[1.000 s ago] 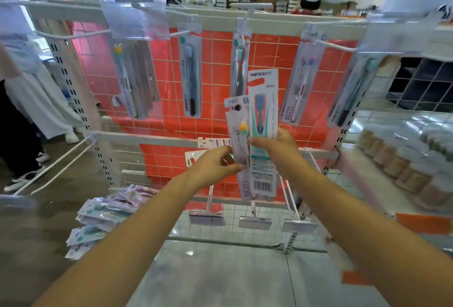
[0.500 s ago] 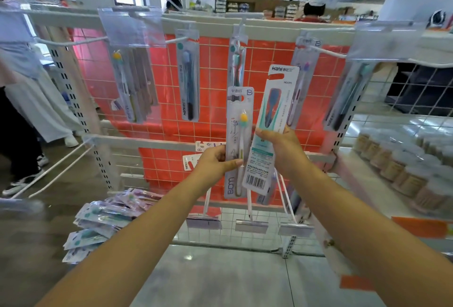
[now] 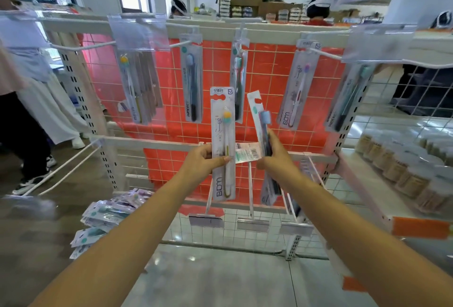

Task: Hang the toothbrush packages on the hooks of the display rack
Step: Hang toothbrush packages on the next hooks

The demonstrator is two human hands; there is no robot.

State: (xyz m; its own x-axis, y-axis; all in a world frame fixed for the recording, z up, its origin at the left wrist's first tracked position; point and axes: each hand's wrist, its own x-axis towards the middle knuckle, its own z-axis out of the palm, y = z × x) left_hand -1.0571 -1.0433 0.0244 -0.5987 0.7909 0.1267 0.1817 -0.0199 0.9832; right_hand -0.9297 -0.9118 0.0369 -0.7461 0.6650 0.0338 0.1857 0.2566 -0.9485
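Note:
My left hand (image 3: pixel 204 161) grips a white toothbrush package (image 3: pixel 222 135) with a yellow-headed brush, held upright in front of the display rack (image 3: pixel 269 34). My right hand (image 3: pixel 275 157) holds a second toothbrush package (image 3: pixel 261 120), turned nearly edge-on and tilted left, its barcode end sticking out toward the left hand. Several packages hang on the top hooks: a bunch (image 3: pixel 138 86) at the left, a dark brush (image 3: pixel 192 81), a green one (image 3: pixel 239 74), a pink one (image 3: pixel 297 88) and one at the right (image 3: pixel 348 101). Lower hooks (image 3: pixel 250 189) with price tags stick out below my hands.
A pile of loose toothbrush packages (image 3: pixel 107 216) lies on the floor at the lower left. A person (image 3: pixel 29 101) stands at the left. Jars (image 3: pixel 402 167) fill a shelf to the right. Long bare hooks (image 3: pixel 63 167) project at the left.
My right hand has turned its package from face-on to nearly edge-on and pulled it away from the left one. The left package has risen slightly.

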